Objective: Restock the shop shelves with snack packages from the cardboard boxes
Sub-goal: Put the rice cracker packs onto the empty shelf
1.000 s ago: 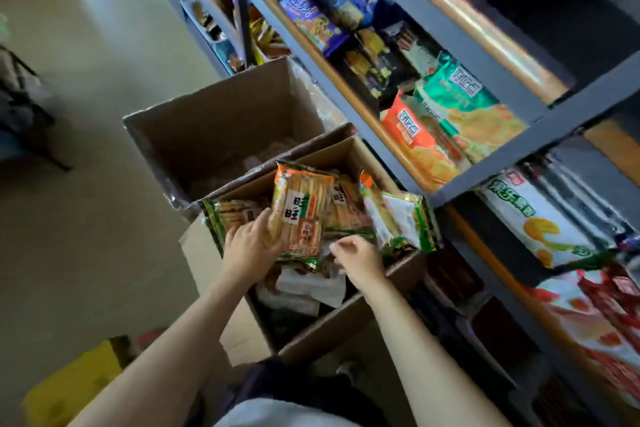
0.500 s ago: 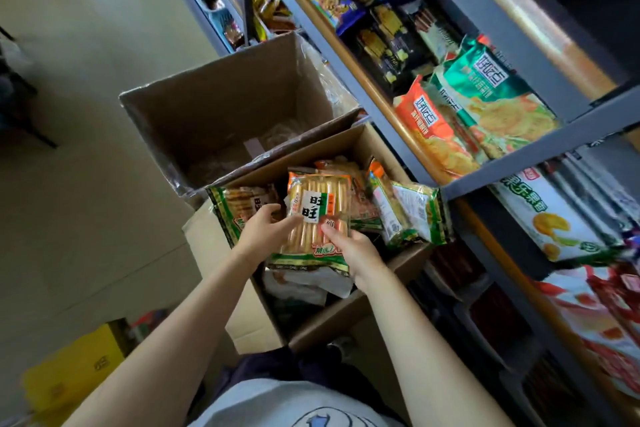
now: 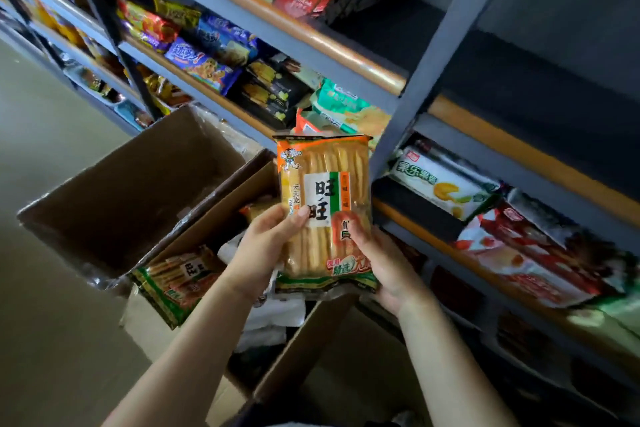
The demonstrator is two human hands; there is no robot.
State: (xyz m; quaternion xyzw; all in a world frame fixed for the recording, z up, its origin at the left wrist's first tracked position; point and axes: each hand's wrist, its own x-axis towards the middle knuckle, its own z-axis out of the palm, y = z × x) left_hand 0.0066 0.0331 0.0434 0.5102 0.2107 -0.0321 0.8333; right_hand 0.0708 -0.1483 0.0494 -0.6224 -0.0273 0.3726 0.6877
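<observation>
Head view: person is standing at the shelving, restocking in progress, one pack in hand.
shelving (image 3: 446,45): running from 9 o'clock up to 3 o'clock, grey uprights with orange edge strips. Bays at 10–12 o'clock are looking packed. The bay at 1–2 o'clock is showing dark bare board, so probably the best target, though I can't tell what lies deeper in.
empty box (image 3: 131,191): sitting at 9 o'clock, flaps open, nothing clear inside but a liner.
stock box (image 3: 346,357): sitting at 6–7 o'clock, just beside the empty one, and holding at least one more matching pack (image 3: 180,279) at 8 o'clock.
rice cracker pack (image 3: 323,211): hanging at frame centre, upright, label facing the camera, clear above the stock box and in front of the grey upright.
left hand (image 3: 266,250): gripping the pack's left edge, thumb pressing on the front label, fingers behind it.
right hand (image 3: 381,267): cupping the lower right corner, fingers curling behind the pack, thumb on the front.
step: carrying the pack to a shelf.
advice: crackers are brittle, so I'd be supporting from underneath, not squeezing the faces. Going in bottom edge first, label facing out, clearing the orange lip at 1 o'clock. Releasing only once the pack is resting on the board.
risk: glossy film is slippery; a lean against neighbouring bags could tip it off the front edge.
</observation>
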